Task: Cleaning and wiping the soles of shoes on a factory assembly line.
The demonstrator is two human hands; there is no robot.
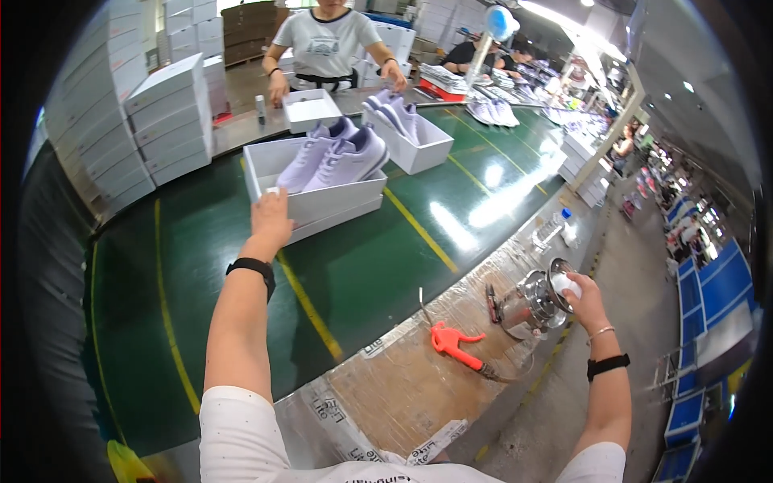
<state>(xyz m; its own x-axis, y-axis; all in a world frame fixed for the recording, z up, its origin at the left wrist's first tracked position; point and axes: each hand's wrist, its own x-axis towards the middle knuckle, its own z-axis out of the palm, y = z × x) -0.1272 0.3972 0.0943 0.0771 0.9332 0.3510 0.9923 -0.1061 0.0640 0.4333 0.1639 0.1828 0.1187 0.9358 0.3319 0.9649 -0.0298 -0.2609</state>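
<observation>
My left hand is at the near left corner of an open white shoe box, its fingers closed over the rim. A pair of lilac sneakers rests in that box, standing up above its walls. On the right, my right hand grips a white wad, perhaps cloth or sponge, against the round metal dish of a steel dispenser pot. The fingers partly hide the wad. Left of the pot lies an orange-red air blow gun with a hose.
A green conveyor belt with yellow lines runs past the worktable. Farther along are another box with sneakers and a co-worker touching them. Stacked white boxes stand left; a clear bottle is beyond the pot.
</observation>
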